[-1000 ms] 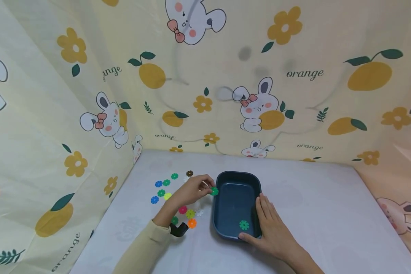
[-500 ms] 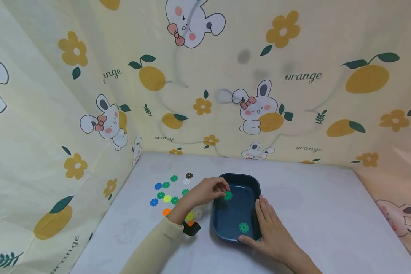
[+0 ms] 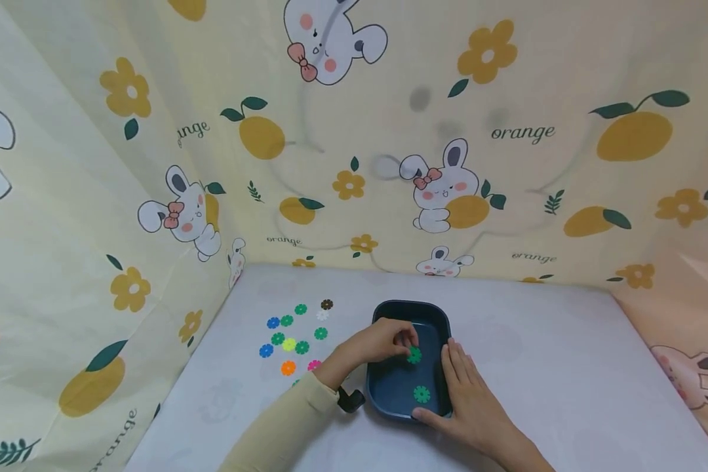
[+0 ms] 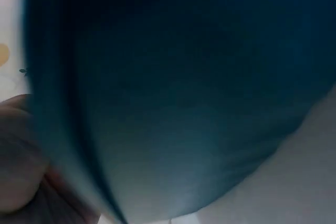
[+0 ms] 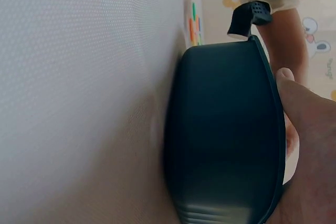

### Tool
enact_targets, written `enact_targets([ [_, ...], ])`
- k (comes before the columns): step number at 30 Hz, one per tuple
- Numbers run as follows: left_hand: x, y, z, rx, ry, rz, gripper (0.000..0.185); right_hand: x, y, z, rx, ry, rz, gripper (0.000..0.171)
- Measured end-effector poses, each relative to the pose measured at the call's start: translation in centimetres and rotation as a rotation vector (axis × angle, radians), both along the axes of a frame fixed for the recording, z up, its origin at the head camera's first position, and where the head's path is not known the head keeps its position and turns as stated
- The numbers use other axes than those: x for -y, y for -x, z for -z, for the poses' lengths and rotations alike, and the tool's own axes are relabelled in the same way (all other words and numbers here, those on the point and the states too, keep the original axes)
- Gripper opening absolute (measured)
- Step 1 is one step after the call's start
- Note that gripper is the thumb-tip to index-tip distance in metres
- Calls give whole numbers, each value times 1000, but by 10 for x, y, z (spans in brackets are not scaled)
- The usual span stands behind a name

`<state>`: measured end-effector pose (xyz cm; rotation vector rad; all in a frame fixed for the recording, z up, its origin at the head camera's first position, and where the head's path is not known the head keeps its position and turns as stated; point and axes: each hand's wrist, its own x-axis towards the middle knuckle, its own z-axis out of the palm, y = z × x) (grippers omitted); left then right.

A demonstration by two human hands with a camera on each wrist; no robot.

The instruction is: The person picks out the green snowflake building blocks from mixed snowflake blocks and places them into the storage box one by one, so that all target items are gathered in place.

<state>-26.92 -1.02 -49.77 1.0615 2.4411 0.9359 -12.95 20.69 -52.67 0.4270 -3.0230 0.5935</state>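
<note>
Left hand [image 3: 383, 344] reaches over the near-left rim of the dark blue tray [image 3: 383, 387] and pinches a green snowflake-shaped building disc [image 3: 414, 355] between thumb and fingertips, holding it inside the tray above the floor. Whether the disc touches the tray floor cannot be told from the head view. The left wrist view shows only the blurred blue tray wall [image 4: 184, 103] filling the picture, with part of a hand at the lower left edge.

Right hand [image 3: 472, 400] lies flat along the right side of the tray, fingers straight and together against the outer wall and rim, thumb at the near corner. It grips nothing. In the right wrist view the right hand [image 5: 310, 145] presses against the rim of the tray [image 5: 226, 135], and the tray stands flat on the white table [image 5: 79, 103].

A second green disc [image 3: 421, 394] lies flat on the tray floor, nearer to the person than the pinched disc and apart from it.

Loose discs lie on the white table [image 3: 537, 367] to the left of the tray, well apart from it: blue discs [image 3: 273, 322], green discs [image 3: 300, 309], a yellow disc [image 3: 289, 343], an orange disc [image 3: 288, 368], a pink disc [image 3: 314, 365], a white disc [image 3: 322, 315] and a brown disc [image 3: 327, 304]. A cream sleeve [image 3: 283, 426] covers the left forearm, and a black wrist mount [image 3: 351, 398] sits at the cuff. Yellow cloth [image 3: 153, 131] printed with rabbits and oranges encloses the table at the back and the sides.
</note>
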Motion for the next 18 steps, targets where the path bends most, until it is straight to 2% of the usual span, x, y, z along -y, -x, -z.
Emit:
enact_targets([
  [4, -8, -2, 6, -42, 27, 38, 12, 0, -1, 1, -12, -1, 0, 127],
  [10, -17, -6, 13, -31, 62, 86, 14, -1, -1, 2, -2, -15, -11, 127],
  [18, -24, -12, 17, -20, 106, 87, 15, -1, -1, 3, -10, -24, -13, 127],
])
